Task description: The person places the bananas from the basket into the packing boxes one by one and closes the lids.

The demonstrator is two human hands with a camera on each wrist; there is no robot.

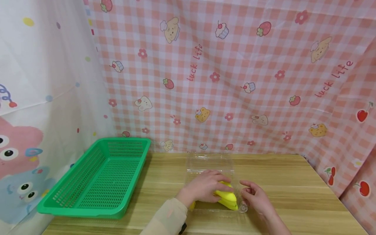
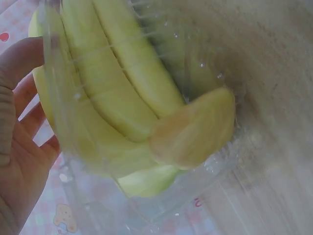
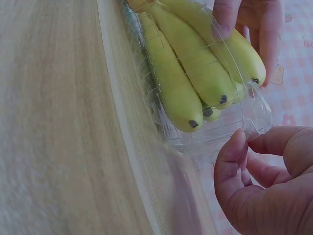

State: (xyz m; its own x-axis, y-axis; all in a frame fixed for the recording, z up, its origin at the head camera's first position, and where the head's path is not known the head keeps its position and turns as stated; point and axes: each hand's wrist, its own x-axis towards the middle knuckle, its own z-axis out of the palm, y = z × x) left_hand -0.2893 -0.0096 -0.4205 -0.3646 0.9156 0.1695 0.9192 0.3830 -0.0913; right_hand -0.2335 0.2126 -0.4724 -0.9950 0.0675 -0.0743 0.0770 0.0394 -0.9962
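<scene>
A bunch of yellow bananas [image 1: 228, 197] lies in a clear plastic clamshell box [image 1: 202, 211] on the table. Its hinged lid [image 1: 210, 162] stands open toward the back. My left hand [image 1: 202, 186] grips the bunch from above, fingers over its top. Through the clear wall, the left wrist view shows the brownish stem end [image 2: 193, 129]. At the box's right side, thumb and fingers of my right hand [image 1: 257, 198] pinch the rim corner. In the right wrist view the dark banana tips [image 3: 192, 123] point toward that hand.
A green slotted plastic basket [image 1: 142, 169] stands on the left of the wooden table [image 1: 296, 195]. Behind the table hangs a pink checked cloth [image 1: 243, 104], and a white printed cloth [image 1: 67, 81] hangs at the left.
</scene>
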